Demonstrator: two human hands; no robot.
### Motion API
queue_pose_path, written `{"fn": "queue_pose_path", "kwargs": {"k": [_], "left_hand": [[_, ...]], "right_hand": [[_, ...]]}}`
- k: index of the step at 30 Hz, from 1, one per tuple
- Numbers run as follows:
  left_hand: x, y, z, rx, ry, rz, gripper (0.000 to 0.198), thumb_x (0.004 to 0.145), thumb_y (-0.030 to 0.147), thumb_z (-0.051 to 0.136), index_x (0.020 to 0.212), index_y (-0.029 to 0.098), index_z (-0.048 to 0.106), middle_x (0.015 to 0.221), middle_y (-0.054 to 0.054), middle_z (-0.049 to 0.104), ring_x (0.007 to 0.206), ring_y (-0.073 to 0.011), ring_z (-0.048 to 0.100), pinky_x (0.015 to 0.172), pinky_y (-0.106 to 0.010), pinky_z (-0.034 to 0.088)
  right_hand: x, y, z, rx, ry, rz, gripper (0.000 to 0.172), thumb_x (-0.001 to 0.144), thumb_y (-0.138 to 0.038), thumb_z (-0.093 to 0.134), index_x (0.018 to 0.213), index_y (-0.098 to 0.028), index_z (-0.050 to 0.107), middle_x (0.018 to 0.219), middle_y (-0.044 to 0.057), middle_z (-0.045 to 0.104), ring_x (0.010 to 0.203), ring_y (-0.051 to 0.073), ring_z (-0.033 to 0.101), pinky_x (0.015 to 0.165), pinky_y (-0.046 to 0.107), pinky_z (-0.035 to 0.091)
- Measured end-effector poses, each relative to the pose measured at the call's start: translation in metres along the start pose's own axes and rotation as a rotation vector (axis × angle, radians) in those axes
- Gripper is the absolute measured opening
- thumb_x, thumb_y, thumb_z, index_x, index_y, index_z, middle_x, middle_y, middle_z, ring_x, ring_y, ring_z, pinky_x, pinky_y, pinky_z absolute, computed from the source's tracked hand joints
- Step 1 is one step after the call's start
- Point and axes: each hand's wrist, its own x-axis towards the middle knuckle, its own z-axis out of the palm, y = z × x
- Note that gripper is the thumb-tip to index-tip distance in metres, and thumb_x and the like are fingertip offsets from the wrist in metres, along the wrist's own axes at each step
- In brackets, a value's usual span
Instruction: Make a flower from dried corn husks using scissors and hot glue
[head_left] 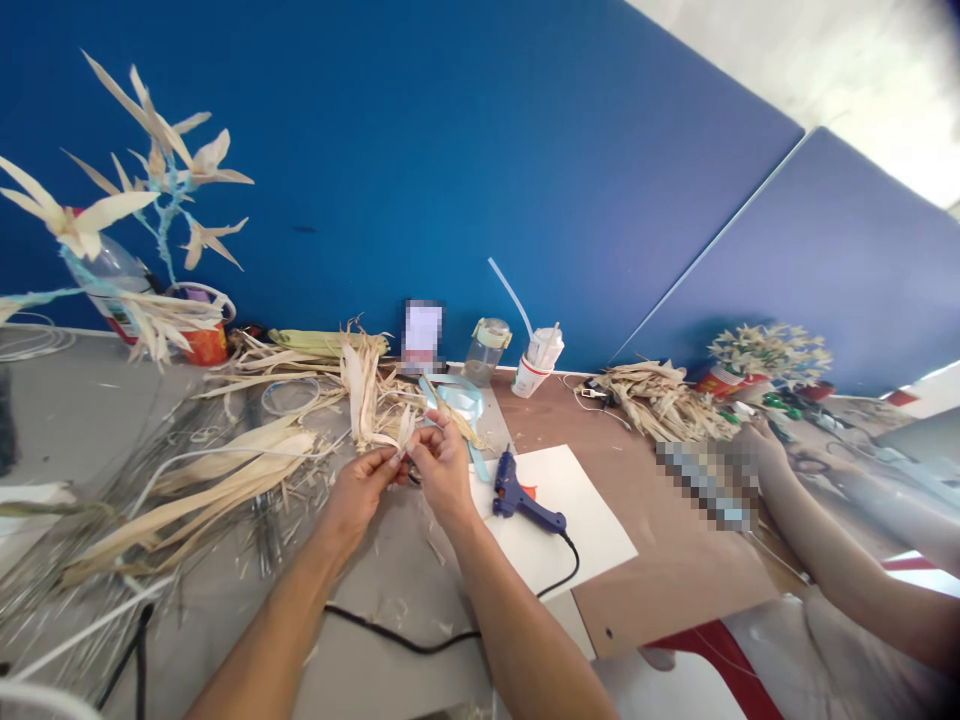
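Observation:
A small pale strip of dried corn husk [406, 424] sticks up between my fingertips. My left hand [361, 492] pinches it from the left, thumb and forefinger pressed together. From the other side my right hand [442, 468] closes on the same piece, its fingers bent. A small dark item below the fingertips is too hidden to name. Behind my hands stands an upright bundle of corn husk [362, 385]. To the right, a blue glue gun [525, 500] lies on a white sheet [592, 530], apart from both hands.
Husk flowers on blue stems [166, 215] rise at the left. Loose husks [217, 475] and thin wires cover that side. A blurred phone [422, 335], a jar [487, 350] and a paper cup [532, 370] line the blue partition. A black cord [405, 640] crosses in front. A co-worker's arm [817, 530] reaches in at right.

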Motion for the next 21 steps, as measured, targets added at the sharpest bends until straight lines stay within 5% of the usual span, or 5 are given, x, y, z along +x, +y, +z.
{"fn": "queue_pose_path", "kwargs": {"k": [14, 21], "left_hand": [[0.0021, -0.0061, -0.0036, -0.067, -0.087, -0.029, 0.034, 0.057, 0.042, 0.082, 0.076, 0.015, 0.074, 0.068, -0.003, 0.068, 0.064, -0.0138, 0.057, 0.066, -0.025, 0.046], [0.0001, 0.0003, -0.0023, -0.209, 0.061, -0.029, 0.035, 0.053, 0.037, 0.085, 0.076, 0.014, 0.072, 0.062, 0.0, 0.061, 0.058, -0.0094, 0.052, 0.058, -0.02, 0.044]], "right_hand": [[-0.0028, -0.0008, 0.0009, -0.138, 0.027, -0.084, 0.044, 0.072, -0.014, 0.055, 0.113, -0.02, 0.042, 0.072, -0.006, 0.054, 0.057, 0.01, 0.055, 0.052, 0.022, 0.045], [0.0016, 0.0005, -0.0017, 0.002, 0.031, -0.017, 0.043, 0.07, -0.015, 0.06, 0.11, -0.02, 0.045, 0.068, -0.007, 0.056, 0.058, 0.009, 0.053, 0.055, 0.021, 0.041]]}}
